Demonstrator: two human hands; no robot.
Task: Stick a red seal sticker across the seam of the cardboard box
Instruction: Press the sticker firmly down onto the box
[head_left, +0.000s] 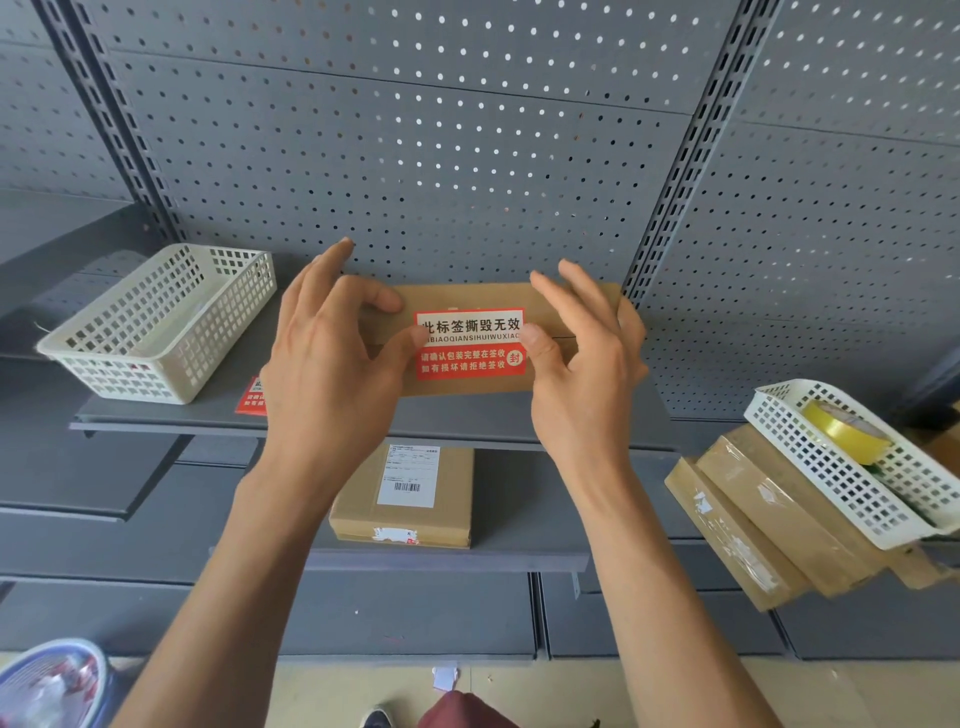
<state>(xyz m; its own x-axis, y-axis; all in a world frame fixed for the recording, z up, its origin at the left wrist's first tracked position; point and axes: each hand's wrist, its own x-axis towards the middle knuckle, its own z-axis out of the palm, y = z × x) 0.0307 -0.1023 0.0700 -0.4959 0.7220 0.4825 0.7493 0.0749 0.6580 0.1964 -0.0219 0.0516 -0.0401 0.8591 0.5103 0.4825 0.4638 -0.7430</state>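
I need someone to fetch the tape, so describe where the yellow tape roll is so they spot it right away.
Look to the far right of the grey pegboard shelving. A white basket rests tilted on stacked cardboard boxes; the yellow tape roll lies inside, the only yellow thing around.

Grey perforated back panels (467, 156) rise between slotted uprights (691, 156). Grey metal shelves (156, 415) step down toward a pale floor (322, 691), possibly tiled; daylight glints through the holes.

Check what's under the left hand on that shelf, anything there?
A red sticker sheet pokes out from beneath the left hand, lying flat on the shelf beside the cardboard box. Most of it is covered, so its count and print can't be read.
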